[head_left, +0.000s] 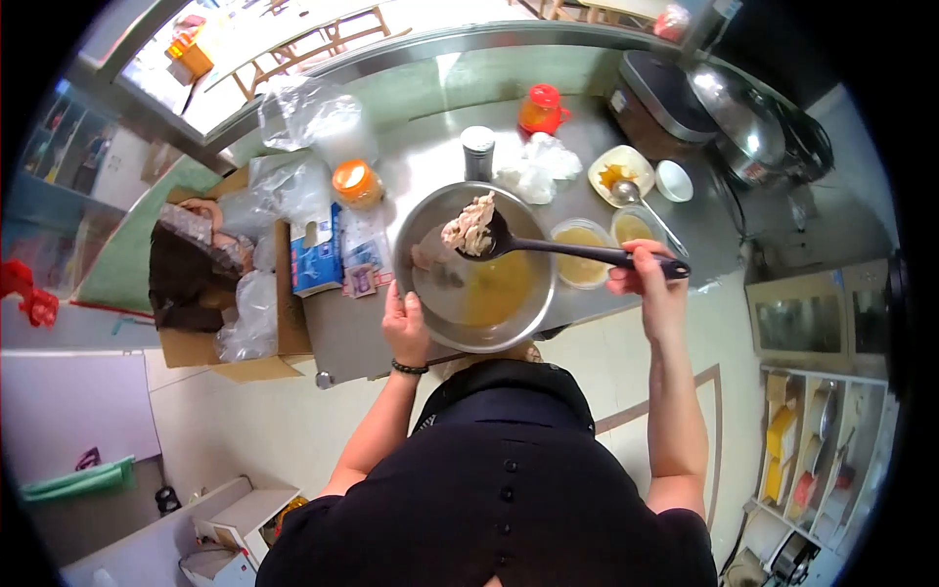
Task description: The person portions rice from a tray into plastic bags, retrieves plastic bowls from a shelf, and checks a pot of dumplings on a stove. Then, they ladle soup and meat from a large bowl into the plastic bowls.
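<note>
A wide steel bowl [543, 308] sits at the counter's front edge, with yellowish liquid and some pale pieces inside. My left hand [405, 321] grips its left rim, the thumb and fingers on the wall. My right hand [648, 277] is closed around the handle of a black ladle [572, 248]. The ladle's head is over the bowl, heaped with pale, shredded-looking food [471, 227]. Two round tubs of yellowish liquid, one nearer [581, 269] and one farther [632, 228], stand right of the bowl, partly below the handle.
Behind the bowl stand a dark-bodied jar [478, 152], an orange-lidded jar [357, 184], a red-lidded jar [543, 110] and crumpled white plastic [540, 168]. A cardboard box [291, 323] is at left. At right are a plate [636, 159] with a spoon, a small white bowl [674, 181] and a dark appliance [660, 103].
</note>
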`<state>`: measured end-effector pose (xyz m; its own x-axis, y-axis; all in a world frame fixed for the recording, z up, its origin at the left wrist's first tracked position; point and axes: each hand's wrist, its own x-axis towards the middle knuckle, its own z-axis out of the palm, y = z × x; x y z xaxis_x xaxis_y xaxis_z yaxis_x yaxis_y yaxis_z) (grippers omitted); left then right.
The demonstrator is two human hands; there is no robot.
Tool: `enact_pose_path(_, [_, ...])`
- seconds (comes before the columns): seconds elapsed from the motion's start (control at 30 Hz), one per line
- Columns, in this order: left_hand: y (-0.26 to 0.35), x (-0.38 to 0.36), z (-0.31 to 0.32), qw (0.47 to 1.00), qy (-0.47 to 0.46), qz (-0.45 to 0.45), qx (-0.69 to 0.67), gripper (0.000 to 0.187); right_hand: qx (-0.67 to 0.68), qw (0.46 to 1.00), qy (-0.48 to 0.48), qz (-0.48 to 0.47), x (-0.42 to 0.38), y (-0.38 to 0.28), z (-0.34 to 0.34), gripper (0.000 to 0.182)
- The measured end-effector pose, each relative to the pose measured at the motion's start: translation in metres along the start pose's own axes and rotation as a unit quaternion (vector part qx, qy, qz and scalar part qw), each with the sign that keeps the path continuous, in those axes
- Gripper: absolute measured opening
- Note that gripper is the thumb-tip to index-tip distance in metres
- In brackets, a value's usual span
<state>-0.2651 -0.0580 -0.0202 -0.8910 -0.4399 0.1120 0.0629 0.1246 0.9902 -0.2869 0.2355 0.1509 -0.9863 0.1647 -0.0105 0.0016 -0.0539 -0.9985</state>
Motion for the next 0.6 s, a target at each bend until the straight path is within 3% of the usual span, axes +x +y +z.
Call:
enact_pose_path(0.27, [-0.021,0.004,-0.001,0.991,0.068,0.101,0.054,0.04,-0.119,0.98,0.15,-0.061,-0.004,-0.05,-0.111,0.025])
enact_pose_path(0.37, [-0.017,0.001,-0.005,0.999,0.031,0.021,0.02,0.037,-0.157,0.975,0.135,-0.082,0.005,-0.035,-0.14,0.019])
enact_pose_path(0.43, [-0.02,0.004,-0.008,0.999,0.023,0.027,0.037,0.038,-0.208,0.965,0.129,-0.097,0.009,-0.015,-0.146,0.012])
enact_pose_path(0.5, [-0.012,0.004,-0.003,0.997,0.023,0.058,0.034,0.038,-0.383,0.909,0.095,-0.131,0.008,0.007,-0.146,0.011])
enact_pose_path(0.57, [-0.011,0.006,-0.001,0.997,0.024,0.067,0.033,0.038,-0.479,0.84,0.064,-0.248,0.003,0.021,-0.129,0.013])
enact_pose_path(0.6, [-0.012,0.007,-0.001,0.996,0.027,0.076,0.033,0.037,-0.542,0.805,0.027,-0.24,-0.003,0.026,-0.124,0.013])
